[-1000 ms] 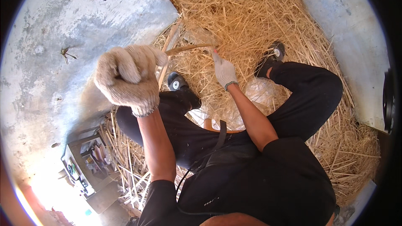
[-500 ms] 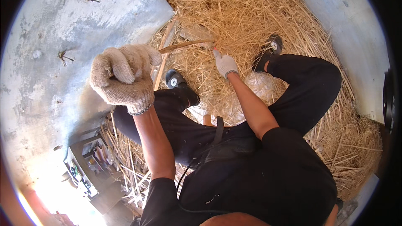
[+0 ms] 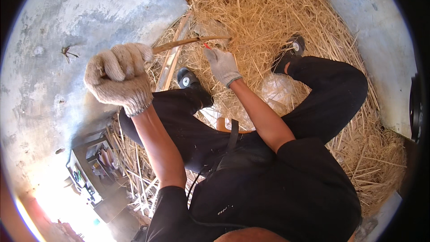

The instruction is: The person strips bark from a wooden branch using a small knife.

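Raised at the left, my left hand point(image 3: 118, 76) wears a knitted work glove and is closed in a fist around one end of a thin, slightly curved tan strip point(image 3: 177, 44), like split bamboo or wood. The strip reaches rightward over the straw, its far end free. Just below its middle, my right hand point(image 3: 222, 66), gloved too, is closed on a small red-ended tool point(image 3: 206, 45). Most of that tool is hidden by the fingers, so its kind is unclear. The red end is at the strip; whether they touch I cannot tell.
Loose straw and shavings point(image 3: 264, 9) cover the floor between and beyond my feet. A long wooden slat point(image 3: 172, 58) lies beside the pale wall point(image 3: 112, 13) at left. Behind my left arm stands a small cabinet point(image 3: 94, 170); another wall point(image 3: 367, 9) rises at right.
My left hand has moved a little left with the strip. My right hand has shifted left along the strip, from near its far end to about its middle.
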A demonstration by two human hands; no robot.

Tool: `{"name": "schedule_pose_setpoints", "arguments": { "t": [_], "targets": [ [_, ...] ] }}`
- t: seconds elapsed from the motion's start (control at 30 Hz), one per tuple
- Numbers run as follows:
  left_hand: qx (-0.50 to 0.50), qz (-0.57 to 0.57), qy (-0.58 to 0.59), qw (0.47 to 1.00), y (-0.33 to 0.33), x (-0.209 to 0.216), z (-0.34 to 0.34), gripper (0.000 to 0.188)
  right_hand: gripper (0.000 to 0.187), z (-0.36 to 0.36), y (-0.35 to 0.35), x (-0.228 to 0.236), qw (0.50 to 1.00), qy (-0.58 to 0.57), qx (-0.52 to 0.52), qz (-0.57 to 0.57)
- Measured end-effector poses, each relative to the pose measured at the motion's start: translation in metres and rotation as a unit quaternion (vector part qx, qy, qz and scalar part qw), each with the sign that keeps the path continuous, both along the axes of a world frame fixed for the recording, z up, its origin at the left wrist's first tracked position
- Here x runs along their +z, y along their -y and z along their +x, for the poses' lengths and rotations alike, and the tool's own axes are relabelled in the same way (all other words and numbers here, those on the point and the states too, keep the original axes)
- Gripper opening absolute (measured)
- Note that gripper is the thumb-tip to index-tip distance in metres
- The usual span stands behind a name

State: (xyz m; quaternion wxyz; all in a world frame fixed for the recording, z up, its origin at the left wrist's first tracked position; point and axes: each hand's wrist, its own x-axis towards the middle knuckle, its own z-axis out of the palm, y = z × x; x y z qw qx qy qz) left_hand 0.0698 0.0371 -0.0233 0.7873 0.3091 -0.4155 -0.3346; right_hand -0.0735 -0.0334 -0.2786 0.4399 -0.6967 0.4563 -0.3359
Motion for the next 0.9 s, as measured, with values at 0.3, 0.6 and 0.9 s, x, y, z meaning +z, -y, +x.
{"name": "schedule_pose_setpoints", "arguments": {
  "t": [0.3, 0.6, 0.9],
  "targets": [
    [0.003, -0.037, -0.009, 0.999, 0.007, -0.002, 0.005, 0.045, 0.056, 0.000, -0.005, 0.034, 0.998, 0.058, -0.023, 0.025],
    [-0.032, -0.034, 0.021, 0.999, 0.008, 0.000, -0.013, 0.044, 0.086, -0.051, 0.021, -0.062, 0.938, -0.224, -0.072, 0.256],
    [-0.049, -0.030, 0.027, 0.998, 0.011, -0.001, 0.003, 0.047, 0.090, 0.002, 0.004, 0.065, 0.977, 0.055, -0.015, 0.206]
  ]
}}
